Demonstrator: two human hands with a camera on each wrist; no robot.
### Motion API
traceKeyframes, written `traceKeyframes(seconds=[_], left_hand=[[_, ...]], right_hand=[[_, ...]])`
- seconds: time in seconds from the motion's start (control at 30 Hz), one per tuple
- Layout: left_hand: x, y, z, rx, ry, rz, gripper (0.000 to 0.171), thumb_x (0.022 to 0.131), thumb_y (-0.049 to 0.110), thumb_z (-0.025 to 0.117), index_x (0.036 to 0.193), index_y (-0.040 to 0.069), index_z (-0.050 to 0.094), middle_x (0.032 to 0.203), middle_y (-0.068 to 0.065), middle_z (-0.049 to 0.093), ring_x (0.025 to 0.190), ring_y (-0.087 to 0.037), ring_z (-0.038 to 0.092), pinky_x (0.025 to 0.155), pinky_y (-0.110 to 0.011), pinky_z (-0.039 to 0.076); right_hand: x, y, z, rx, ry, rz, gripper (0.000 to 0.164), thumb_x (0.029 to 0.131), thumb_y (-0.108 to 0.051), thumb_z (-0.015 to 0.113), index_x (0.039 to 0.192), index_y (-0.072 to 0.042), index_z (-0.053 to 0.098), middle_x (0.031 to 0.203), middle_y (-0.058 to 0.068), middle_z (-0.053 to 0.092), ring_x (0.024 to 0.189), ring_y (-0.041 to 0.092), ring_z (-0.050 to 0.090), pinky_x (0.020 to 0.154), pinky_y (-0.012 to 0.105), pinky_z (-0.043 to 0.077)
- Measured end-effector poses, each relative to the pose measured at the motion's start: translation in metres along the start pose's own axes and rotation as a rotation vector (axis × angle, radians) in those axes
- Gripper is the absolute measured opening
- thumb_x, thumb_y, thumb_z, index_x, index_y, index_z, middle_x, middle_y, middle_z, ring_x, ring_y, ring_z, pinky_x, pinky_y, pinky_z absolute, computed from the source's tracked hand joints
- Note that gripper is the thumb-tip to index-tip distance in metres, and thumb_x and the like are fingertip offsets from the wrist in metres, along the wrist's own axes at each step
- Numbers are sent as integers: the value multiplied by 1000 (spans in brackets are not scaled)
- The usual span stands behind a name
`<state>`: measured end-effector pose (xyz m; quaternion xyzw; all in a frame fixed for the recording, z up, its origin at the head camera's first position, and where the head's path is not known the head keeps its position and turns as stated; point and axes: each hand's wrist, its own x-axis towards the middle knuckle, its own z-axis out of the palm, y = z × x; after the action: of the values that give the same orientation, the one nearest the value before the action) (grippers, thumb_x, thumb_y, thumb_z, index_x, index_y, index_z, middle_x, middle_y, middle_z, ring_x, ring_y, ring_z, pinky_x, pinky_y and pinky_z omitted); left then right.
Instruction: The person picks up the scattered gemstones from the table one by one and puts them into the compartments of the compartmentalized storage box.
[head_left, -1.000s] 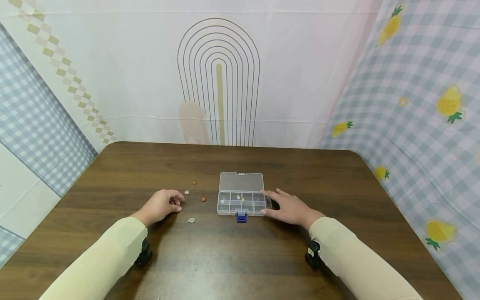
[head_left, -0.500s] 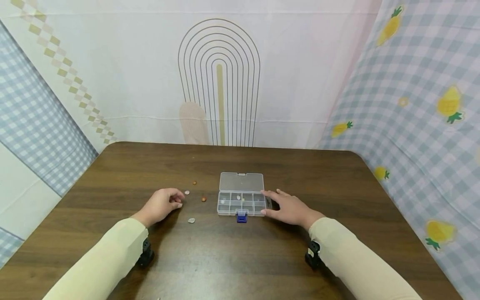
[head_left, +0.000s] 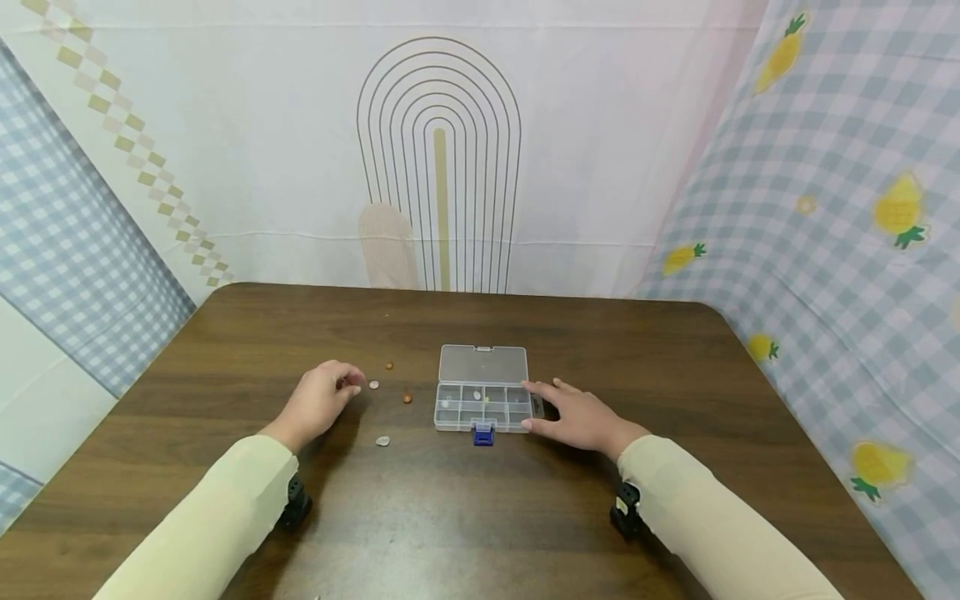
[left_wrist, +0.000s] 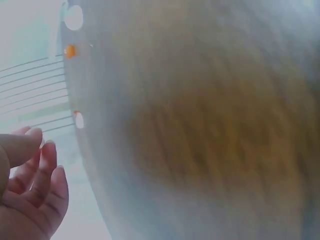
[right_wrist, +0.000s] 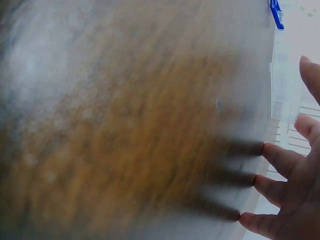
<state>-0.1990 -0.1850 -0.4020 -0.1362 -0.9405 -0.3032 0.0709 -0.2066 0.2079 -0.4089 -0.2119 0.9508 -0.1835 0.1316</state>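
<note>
Left of the box in the head view, my left hand (head_left: 318, 404) is raised a little over the table. In the left wrist view its thumb and fingertips pinch a tiny whitish piece (left_wrist: 42, 144), mostly hidden by the fingers. Just past the fingertips lie a white button-like disc (head_left: 373, 384) and an orange-brown bead-like piece (head_left: 407, 398). My right hand (head_left: 577, 415) rests with fingers spread at the right side of a clear divided plastic box (head_left: 460, 428), thumb and index finger touching its edge. The lid (head_left: 483, 364) lies back, and several compartments hold small pieces.
A second orange-brown piece (head_left: 389, 365) lies farther back, and an oval whitish piece (head_left: 382, 441) nearer the front. The box's blue latch (head_left: 483, 436) sticks out toward me. Patterned cloth (head_left: 300, 167) hangs behind the wooden table (head_left: 465, 525).
My left hand has lifted and shifted slightly back from where its fingertips were low by the table. The right hand, the box and the loose pieces have stayed in place.
</note>
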Motion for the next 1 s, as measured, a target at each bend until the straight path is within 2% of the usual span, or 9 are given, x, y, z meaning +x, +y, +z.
traceKeyframes(seconds=[0.33,0.47,0.77,1.0], left_hand=[[5,16,-1,4,136,25,13,88,-6,64,101,-7,67,98,-17,63,88,-29,61,78,-45,53],[7,21,1,13,159,38,14,88,-6,63,102,-6,67,99,-17,62,89,-29,60,77,-44,53],[11,31,10,33,236,118,15,89,-4,64,103,-1,68,97,-13,61,86,-26,59,75,-41,50],[13,39,16,29,257,138,15,89,-4,63,104,0,68,98,-12,60,84,-24,59,72,-39,51]], right_hand=[[0,1,1,-4,0,7,74,90,-63,52,151,-26,35,151,8,39,142,38,25,106,67,24],[0,2,2,-4,7,-1,74,90,-63,52,150,-25,36,151,8,40,142,38,25,106,68,24],[0,1,2,-1,2,6,74,89,-64,52,151,-26,35,152,8,38,142,38,25,107,67,24],[0,1,1,2,5,1,73,90,-62,53,150,-25,36,151,8,39,142,39,25,106,67,25]])
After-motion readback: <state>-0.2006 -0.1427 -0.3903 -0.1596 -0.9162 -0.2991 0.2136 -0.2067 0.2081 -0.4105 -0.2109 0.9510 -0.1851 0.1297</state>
